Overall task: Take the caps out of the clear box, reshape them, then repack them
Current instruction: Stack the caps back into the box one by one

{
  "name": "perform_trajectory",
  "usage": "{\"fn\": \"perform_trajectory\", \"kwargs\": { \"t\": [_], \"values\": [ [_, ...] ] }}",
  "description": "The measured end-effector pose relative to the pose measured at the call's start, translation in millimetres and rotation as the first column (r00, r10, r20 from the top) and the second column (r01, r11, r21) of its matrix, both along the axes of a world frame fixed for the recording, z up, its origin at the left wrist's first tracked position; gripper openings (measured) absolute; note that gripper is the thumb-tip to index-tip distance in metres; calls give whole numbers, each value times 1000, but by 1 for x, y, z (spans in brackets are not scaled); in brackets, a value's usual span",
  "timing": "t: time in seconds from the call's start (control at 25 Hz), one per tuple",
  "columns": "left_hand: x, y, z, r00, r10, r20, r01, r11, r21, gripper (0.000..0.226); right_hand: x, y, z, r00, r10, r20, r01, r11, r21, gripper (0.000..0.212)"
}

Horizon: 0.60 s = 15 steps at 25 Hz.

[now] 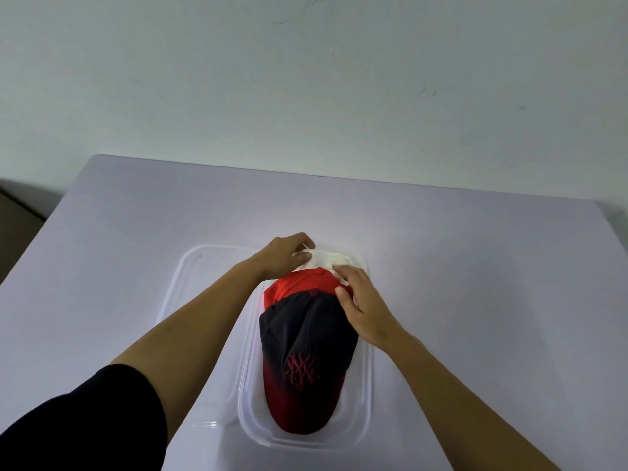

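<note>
Caps [307,321] lie nested in a row inside the clear box [366,385], and both hands work at the far end of the row. The left hand [285,254] reaches over the box's far left corner, its fingers curled over the rear edge of the white cap [328,259] and pinching it against the thumb. The right hand [365,307] comes in from the right side, fingers bent and hooked onto the white cap's right edge, while its thumb rests where the red cap [302,282] meets the dark cap [306,334]. The red cap sits just in front of the white one, partly covered by the dark cap, which carries a red embroidered logo and a red brim pointing toward the person. A clear lid [200,266] lies flat just left of the box, under the left forearm, whose upper part wears a black sleeve [85,419]. Box and lid rest on a pale table [475,294] that stands against a plain wall [306,79].
</note>
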<state>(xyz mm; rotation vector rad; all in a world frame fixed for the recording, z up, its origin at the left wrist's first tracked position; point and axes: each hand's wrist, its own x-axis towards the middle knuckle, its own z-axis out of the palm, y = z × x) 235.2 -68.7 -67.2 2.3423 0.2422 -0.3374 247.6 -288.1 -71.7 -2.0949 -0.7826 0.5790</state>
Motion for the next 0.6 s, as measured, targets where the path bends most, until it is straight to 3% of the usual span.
{"fn": "perform_trajectory", "kwargs": {
  "t": [0.16,0.24,0.4,0.52,0.6],
  "values": [
    [6,2,-3,992,-76,-98,84,992,89,27,19,7,-7,985,-122,125,139,980,-144,55],
    [6,3,-6,992,-77,-95,88,989,117,29,32,12,-6,994,-87,73,103,961,-256,59],
    [0,5,-7,996,-65,-56,75,978,193,35,51,15,-3,987,28,161,46,896,-441,55],
    [-19,-8,7,991,113,70,-115,993,28,47,42,14,2,996,-76,56,88,960,-265,55],
    [-45,-26,13,944,298,143,-284,953,-107,49,16,10,5,983,-175,50,179,978,-110,56]
  ]
}}
